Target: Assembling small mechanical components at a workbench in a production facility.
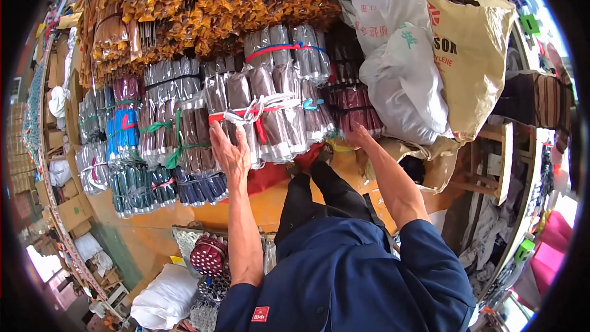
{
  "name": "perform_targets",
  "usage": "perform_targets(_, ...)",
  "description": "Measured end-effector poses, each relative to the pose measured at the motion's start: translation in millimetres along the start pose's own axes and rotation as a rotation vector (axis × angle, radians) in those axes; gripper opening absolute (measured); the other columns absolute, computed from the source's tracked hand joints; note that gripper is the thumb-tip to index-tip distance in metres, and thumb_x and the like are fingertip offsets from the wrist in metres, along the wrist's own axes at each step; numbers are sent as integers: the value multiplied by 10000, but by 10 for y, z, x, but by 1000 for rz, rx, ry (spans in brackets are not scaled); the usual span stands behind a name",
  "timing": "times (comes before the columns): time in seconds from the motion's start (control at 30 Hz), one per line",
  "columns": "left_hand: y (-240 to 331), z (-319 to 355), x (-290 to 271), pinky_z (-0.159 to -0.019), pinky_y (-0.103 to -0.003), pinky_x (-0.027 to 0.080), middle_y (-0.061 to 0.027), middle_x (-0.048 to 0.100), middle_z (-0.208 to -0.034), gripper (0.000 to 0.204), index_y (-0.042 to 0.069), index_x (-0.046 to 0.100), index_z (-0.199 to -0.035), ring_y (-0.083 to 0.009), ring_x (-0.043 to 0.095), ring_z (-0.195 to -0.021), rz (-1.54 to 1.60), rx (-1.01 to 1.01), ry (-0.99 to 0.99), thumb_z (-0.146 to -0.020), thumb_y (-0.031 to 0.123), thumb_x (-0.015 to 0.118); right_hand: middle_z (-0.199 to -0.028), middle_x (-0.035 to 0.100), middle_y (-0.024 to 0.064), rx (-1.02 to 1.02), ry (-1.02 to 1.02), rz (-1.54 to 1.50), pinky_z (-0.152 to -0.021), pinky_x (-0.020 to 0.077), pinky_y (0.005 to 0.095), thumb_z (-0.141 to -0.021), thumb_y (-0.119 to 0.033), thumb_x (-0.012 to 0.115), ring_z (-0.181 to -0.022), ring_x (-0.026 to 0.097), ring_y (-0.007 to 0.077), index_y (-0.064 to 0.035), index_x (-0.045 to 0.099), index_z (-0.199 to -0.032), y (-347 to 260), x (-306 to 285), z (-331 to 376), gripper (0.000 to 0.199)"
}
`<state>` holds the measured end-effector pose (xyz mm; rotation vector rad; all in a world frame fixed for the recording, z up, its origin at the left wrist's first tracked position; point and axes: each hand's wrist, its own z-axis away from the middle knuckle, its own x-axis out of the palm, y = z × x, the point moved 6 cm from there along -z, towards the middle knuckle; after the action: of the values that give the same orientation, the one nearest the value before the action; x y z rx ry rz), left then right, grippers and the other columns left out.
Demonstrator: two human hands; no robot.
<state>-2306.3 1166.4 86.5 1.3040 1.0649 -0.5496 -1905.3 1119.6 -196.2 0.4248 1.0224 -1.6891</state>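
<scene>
My left hand (232, 150) lies against the lower left side of a bundle of brown folded umbrellas (270, 92), as they look, in clear plastic sleeves. Its fingers are stretched out and the thumb stands apart. White and red strips (261, 107) tie this bundle round its middle. On the right, my right hand (359, 136) reaches to the lower edge of a maroon bundle (357, 107). The fingers there look extended, though partly hidden. Behind the brown bundle stands a grey one (286, 43) with a red and blue tie.
Orange-wrapped metal-ribbed pieces (227, 0) are heaped at the back. More tied bundles stand to the left, among them a blue one (125, 129) and dark green ones (132, 190). White sacks (405, 80) and a tan sack (473, 55) lean at the right, above a wooden frame (505, 163).
</scene>
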Motion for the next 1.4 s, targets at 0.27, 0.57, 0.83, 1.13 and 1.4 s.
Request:
perform_targets(0.27,-44,131,242,-1081,-484,263,-298,300,-1417,651,33,310,-1417,-435,318,-1303,-197,18,19,-911,382,523,-701,607,107,386,-7,-668,-550,439,466,-763,-354,594,-619,567,275,-121,606,-804,40,-217,-21,238)
perform_targets(0.57,127,100,298,-1084,-492,248,-305,314,-1399,639,22,333,-1402,-436,323,-1295,-174,24,35,-906,378,525,-626,567,111,168,66,-491,-384,437,358,-783,-204,588,-479,550,192,-118,369,-1361,653,75,-324,624)
perform_targets(0.83,116,95,270,-1068,-495,276,-293,332,-1393,615,25,342,-1396,-434,342,-1283,-207,14,56,-910,356,522,-759,597,166,386,24,-621,-496,492,426,-798,-344,552,-570,598,271,-43,451,-1286,523,-150,-220,582)
perform_targets(1.13,100,86,236,-1052,-528,281,-302,328,-1384,691,1,355,-1375,-455,335,-1273,-155,11,114,-844,378,586,-916,614,97,310,50,-668,-578,538,386,-810,-244,629,-810,628,228,-121,505,-1164,433,-297,-57,395)
perform_targets(1.4,142,102,32,-1065,-508,262,-307,338,-1370,695,6,366,-1367,-461,344,-1256,-140,-50,39,-830,377,604,-720,586,103,385,100,-518,-389,447,357,-876,-289,611,-523,565,215,-97,484,-1031,718,-31,34,277)
